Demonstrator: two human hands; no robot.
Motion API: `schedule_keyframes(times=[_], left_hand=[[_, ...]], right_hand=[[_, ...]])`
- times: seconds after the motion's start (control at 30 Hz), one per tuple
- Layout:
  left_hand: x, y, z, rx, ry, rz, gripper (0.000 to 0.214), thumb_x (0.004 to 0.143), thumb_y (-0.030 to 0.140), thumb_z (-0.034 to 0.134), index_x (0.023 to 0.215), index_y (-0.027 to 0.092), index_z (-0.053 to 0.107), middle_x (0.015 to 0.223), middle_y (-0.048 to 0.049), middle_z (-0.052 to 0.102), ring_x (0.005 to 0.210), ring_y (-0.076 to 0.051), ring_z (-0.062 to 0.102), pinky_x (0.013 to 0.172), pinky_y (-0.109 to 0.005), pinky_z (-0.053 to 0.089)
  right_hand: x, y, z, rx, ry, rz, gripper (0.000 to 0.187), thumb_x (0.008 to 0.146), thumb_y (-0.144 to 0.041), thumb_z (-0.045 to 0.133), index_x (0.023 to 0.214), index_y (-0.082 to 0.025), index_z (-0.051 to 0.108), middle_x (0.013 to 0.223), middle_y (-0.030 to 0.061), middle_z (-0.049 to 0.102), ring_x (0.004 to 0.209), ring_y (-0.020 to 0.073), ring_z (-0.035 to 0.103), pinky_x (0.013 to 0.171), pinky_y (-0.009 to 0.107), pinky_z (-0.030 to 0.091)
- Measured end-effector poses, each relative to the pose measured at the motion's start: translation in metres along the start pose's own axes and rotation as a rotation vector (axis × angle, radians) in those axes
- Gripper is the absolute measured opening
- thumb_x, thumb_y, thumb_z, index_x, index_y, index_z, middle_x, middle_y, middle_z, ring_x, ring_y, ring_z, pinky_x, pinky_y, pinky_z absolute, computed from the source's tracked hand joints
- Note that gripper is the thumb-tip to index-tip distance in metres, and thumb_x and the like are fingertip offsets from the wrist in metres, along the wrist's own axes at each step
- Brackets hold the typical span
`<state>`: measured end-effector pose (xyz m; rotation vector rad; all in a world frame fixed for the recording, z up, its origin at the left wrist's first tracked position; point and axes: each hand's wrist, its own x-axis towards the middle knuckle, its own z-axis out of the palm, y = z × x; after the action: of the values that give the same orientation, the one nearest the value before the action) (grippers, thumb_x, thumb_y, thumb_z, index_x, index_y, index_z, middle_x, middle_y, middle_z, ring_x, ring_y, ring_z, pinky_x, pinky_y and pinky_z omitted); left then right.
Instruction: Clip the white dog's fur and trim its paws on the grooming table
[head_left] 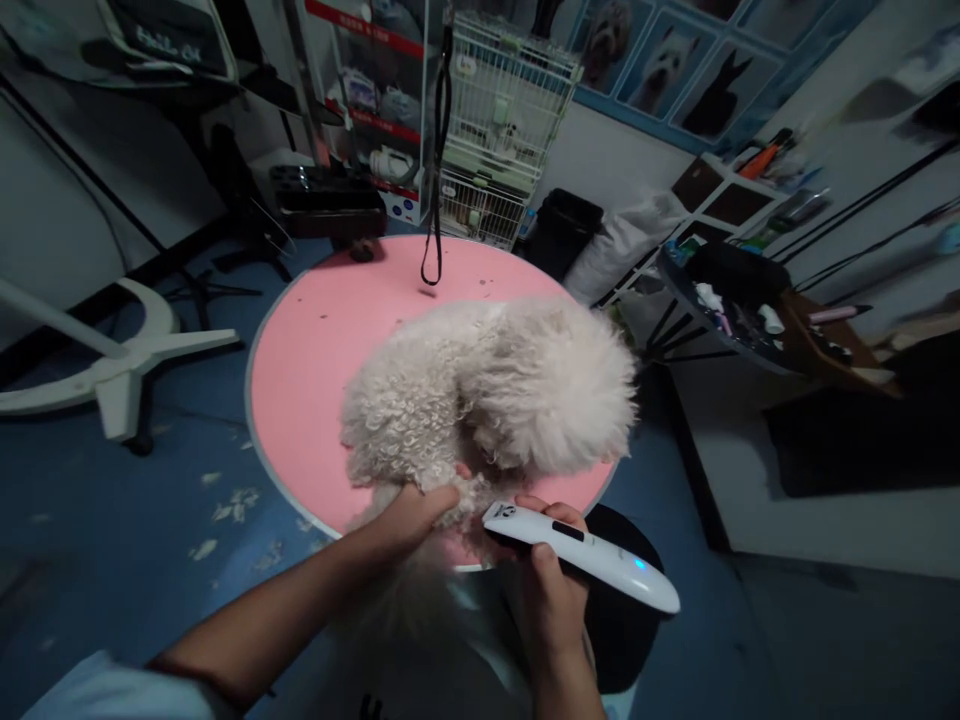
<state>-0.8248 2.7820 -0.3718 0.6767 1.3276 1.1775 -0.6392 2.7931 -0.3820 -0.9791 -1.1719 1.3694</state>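
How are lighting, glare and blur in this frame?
In the head view, the dog and pink tabletop stand out against dim surroundings; a blue light glows on the clipper; toward the head view's upper right edge, detail looks stretched and soft.

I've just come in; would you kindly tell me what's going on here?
A white dog is on a round pink table. A person's left hand holds it by the fur, perhaps at a leg. The right hand grips a clipper, blue light on, its head close to that fur.
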Motion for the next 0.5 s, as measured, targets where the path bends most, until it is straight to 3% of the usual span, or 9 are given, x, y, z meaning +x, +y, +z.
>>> schedule_keyframes(times=[0.17, 0.37, 0.5], left_hand=[[-0.001, 0.004, -0.007, 0.067, -0.119, 0.048, 0.020, 0.069, 0.029, 0.055, 0.086, 0.019, 0.062, 0.092, -0.0044, 0.067, 0.095, -0.024, 0.058, 0.089, -0.029, 0.044], [0.007, -0.005, -0.012, 0.093, -0.131, 0.090, 0.019, 0.070, 0.030, 0.054, 0.083, 0.019, 0.061, 0.083, -0.0016, 0.064, 0.084, -0.021, 0.056, 0.081, -0.028, 0.044], [0.009, -0.005, -0.014, 0.101, -0.163, 0.102, 0.015, 0.072, 0.027, 0.053, 0.081, 0.018, 0.060, 0.080, -0.0007, 0.062, 0.081, -0.020, 0.054, 0.077, -0.026, 0.043]], right_hand=[[0.012, -0.020, 0.006, -0.070, -0.169, -0.081, 0.038, 0.075, -0.033, 0.070, 0.102, -0.026, 0.043, 0.118, 0.0086, 0.063, 0.103, 0.0239, 0.064, 0.087, 0.043, 0.052], [0.030, -0.039, 0.016, -0.226, -0.413, -0.090, 0.030, 0.074, -0.029, 0.068, 0.095, -0.026, 0.047, 0.119, 0.0093, 0.064, 0.105, 0.0253, 0.065, 0.083, 0.040, 0.054], [0.037, -0.038, 0.018, -0.214, -0.498, -0.078, 0.029, 0.076, -0.030, 0.068, 0.097, -0.025, 0.048, 0.122, 0.0106, 0.063, 0.114, 0.0269, 0.062, 0.092, 0.047, 0.051]])
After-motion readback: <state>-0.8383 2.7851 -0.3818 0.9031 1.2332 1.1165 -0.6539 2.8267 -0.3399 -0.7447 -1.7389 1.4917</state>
